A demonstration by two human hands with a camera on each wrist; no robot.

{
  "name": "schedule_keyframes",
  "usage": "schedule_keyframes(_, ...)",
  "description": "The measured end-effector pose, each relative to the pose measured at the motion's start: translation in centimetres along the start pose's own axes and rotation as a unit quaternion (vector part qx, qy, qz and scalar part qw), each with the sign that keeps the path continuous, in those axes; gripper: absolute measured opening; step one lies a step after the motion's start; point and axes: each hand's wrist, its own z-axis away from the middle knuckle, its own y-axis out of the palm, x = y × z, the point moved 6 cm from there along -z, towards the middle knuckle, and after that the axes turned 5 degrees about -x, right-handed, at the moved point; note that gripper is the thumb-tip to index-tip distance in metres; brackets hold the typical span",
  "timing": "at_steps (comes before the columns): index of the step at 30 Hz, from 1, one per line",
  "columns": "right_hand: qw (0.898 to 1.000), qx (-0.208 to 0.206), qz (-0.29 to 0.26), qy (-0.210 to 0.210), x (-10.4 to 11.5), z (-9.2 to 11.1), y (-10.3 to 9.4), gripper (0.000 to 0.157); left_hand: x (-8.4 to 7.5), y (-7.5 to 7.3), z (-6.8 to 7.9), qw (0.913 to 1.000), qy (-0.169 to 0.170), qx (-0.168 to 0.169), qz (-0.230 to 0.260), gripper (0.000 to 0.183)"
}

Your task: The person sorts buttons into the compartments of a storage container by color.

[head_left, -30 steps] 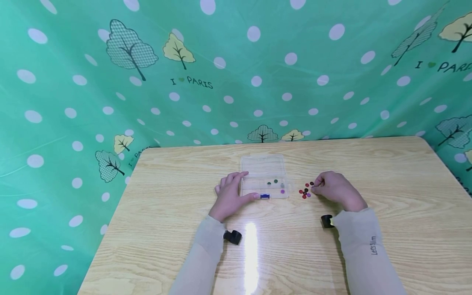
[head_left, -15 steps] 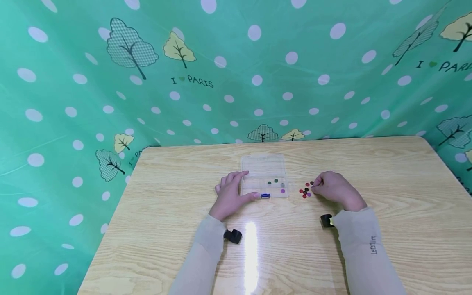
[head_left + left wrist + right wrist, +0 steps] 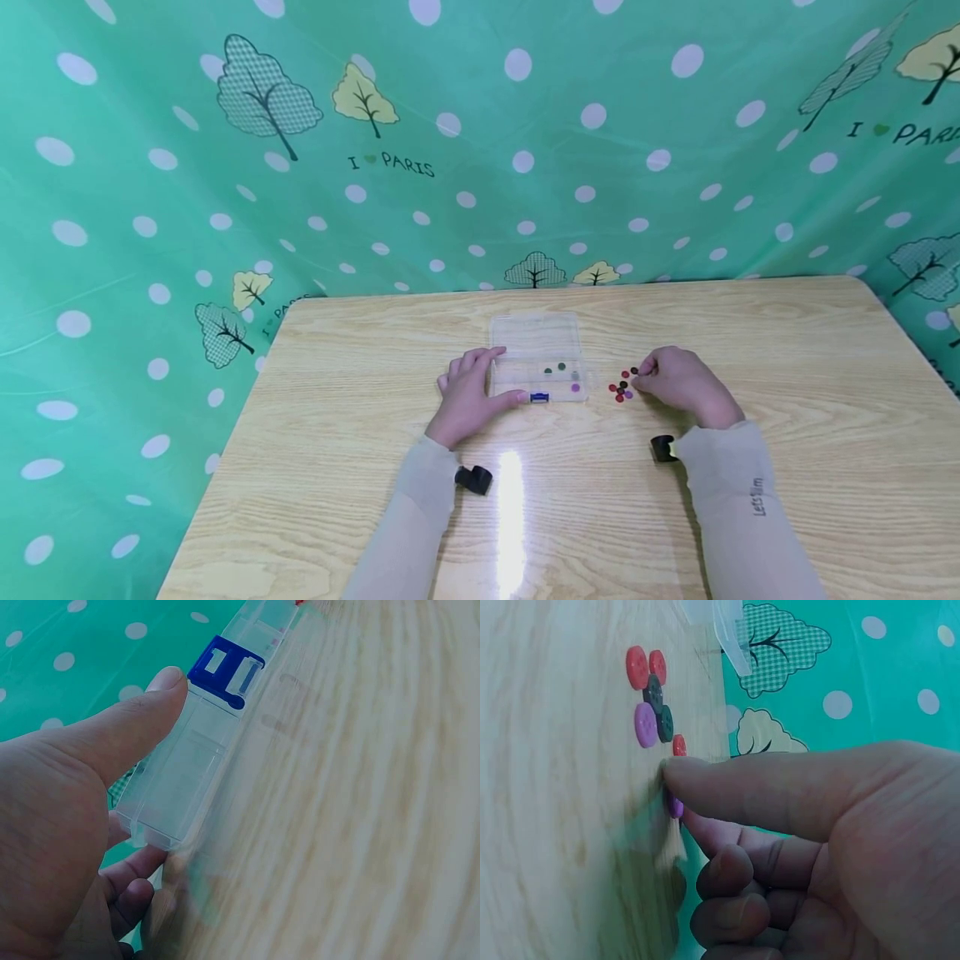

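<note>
A clear plastic compartment box (image 3: 534,335) lies with its lid raised back. My left hand (image 3: 468,398) holds its left end, thumb on the front wall beside the blue latch (image 3: 225,671) and index finger at the rear. Inside the box's right part are green buttons (image 3: 562,367) and a purple button (image 3: 575,387). Right of the box, my right hand (image 3: 678,383) pinches at a purple button (image 3: 676,807) on the table, partly hidden behind the thumb. Close by lie red buttons (image 3: 637,667), dark buttons (image 3: 653,693) and another purple button (image 3: 646,724).
The wood-grain table (image 3: 585,500) carries the box and the loose buttons. A green polka-dot cloth (image 3: 480,167) hangs behind it and at both sides. Black wrist cameras (image 3: 474,480) sit at both cuffs.
Hardly anything differs. My left hand stays on the box, and the right hand keeps its place at the buttons with only slight finger motion.
</note>
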Motion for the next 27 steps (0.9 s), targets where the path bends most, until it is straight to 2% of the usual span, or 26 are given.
schedule_keyframes(27, 1.0, 0.008, -0.006, 0.003, 0.02, 0.1, -0.12, 0.019, -0.05, 0.0, -0.01, 1.0, -0.001, 0.001, -0.006, 0.093)
